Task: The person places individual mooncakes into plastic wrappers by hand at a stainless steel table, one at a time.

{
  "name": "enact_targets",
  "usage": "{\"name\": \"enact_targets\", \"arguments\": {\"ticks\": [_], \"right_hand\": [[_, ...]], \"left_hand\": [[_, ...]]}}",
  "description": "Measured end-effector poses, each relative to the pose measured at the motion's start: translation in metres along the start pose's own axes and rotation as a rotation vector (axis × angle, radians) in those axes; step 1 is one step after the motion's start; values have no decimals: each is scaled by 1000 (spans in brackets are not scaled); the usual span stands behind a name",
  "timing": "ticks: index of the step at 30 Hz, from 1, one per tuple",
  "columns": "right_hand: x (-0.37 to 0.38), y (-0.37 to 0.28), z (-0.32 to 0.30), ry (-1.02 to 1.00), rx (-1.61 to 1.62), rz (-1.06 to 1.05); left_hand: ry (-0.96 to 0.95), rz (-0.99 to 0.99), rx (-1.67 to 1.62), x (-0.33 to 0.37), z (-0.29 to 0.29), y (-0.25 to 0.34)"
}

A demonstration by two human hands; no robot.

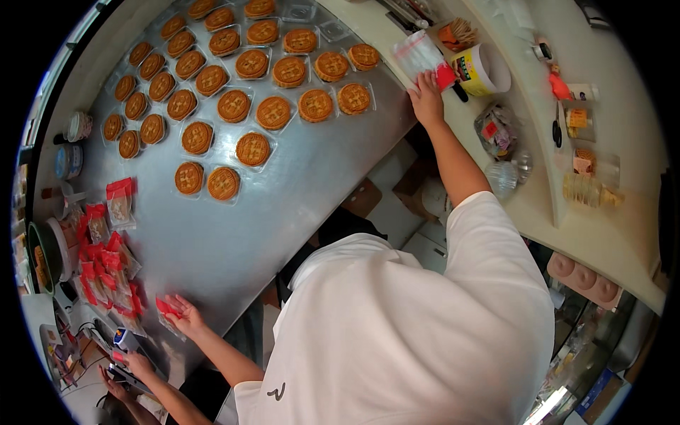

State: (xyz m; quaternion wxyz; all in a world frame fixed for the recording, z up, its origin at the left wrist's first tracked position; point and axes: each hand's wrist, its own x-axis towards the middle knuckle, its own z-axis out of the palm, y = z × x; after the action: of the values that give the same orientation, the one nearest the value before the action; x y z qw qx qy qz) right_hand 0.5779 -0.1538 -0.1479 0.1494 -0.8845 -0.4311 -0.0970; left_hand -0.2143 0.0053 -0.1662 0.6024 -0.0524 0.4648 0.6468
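Observation:
My left hand (185, 317) is at the near left of the metal table, its fingers closed on the red top of a small clear packet (167, 309). A pile of similar red-topped packets (113, 273) lies just beyond it, their contents too blurred to name. Across to the right, my right hand (427, 100) reaches onto the cream counter. Its fingers stretch over the red end of a stack of flat plastic bags (418, 57), thumb apart. Rows of round, golden-brown mooncakes (273, 113) in clear trays cover the table's far part.
A co-worker's hands (134, 363) are beside a boxy device (131, 340) at lower left, one with something red. Along the counter stand a yellow-white tub (473, 71), a bag of small wrapped items (496, 131) and clear jars (591, 166). Containers (69, 161) line the table's left edge.

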Motion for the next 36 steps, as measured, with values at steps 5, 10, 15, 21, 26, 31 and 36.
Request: {"name": "enact_targets", "arguments": {"ticks": [5, 10, 15, 21, 26, 31, 36], "right_hand": [[-8, 5, 10, 92, 87, 36], [10, -8, -14, -75, -24, 295], [21, -107, -65, 220, 336, 362], [-141, -389, -95, -336, 891, -601], [-136, -405, -45, -600, 1088, -635], [-105, -402, 2, -387, 346, -583], [-121, -407, 5, -401, 313, -693]], "left_hand": [[-434, -558, 155, -12, -12, -1], [-92, -225, 755, -97, 76, -86], [-311, -120, 902, -156, 131, -144], [-600, -314, 572, -188, 169, -175], [-257, -153, 362, -161, 158, -126], [-146, -1, 307, -128, 145, -75], [-121, 27, 273, -112, 138, -56]]}}
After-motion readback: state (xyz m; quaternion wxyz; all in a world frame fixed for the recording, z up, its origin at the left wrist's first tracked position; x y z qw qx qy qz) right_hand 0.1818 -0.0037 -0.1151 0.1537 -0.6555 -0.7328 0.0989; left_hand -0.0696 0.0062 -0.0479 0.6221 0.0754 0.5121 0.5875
